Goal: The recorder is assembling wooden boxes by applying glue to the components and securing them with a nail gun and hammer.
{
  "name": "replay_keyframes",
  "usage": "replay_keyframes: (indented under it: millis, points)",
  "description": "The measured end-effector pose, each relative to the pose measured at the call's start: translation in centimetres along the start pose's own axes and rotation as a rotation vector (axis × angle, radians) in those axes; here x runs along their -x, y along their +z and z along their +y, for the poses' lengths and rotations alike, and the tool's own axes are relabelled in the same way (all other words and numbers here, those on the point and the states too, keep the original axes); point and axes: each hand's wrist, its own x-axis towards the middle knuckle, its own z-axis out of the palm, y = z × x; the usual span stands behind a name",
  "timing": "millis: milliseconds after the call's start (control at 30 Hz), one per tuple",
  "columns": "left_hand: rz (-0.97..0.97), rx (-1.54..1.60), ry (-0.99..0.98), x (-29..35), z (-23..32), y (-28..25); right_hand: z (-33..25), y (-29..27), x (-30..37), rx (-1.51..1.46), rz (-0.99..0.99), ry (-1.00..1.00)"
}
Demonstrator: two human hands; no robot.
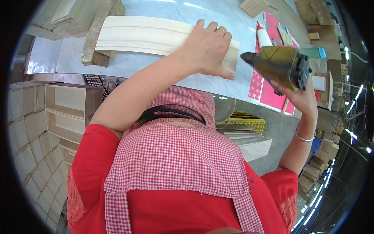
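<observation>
A long pale wooden board lies across the worktable, its left end against a block wrapped in brown tape. My left hand grips the board near its right end, fingers over the far edge and thumb by the near edge. In my right hand is a yellow and black nail gun, held above the table's right part. Its dark nose points left toward the board's right end, apart from it in the picture. The tool body hides part of my right hand's fingers.
The pale worktable carries a red-patterned sheet and a white glue bottle with a red tip. Wooden panels are stacked at the far left. Below stand wooden boxes and a yellow crate.
</observation>
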Motion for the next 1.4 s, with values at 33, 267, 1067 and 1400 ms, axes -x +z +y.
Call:
replay_keyframes:
  millis: [33, 267, 1067, 1400]
  points:
    - [-0.022, 0.007, -0.004, -0.1, 0.0, -0.1, 0.2, 0.0, -0.6, -0.01, 0.026, 0.025]
    - [-0.06, 0.034, -0.018, -0.1, -0.2, 0.0, 1.2, 0.2, -2.8, -0.136, 0.106, 0.025]
    - [0.207, 0.538, 0.167, 1.1, 0.2, -2.8, 2.6, 1.7, -2.1, -0.231, 0.294, 0.04]
    - [0.061, 0.858, 0.42, 7.3, 8.6, -15.3, 20.6, 5.6, 4.3, 0.352, 0.521, 0.337]
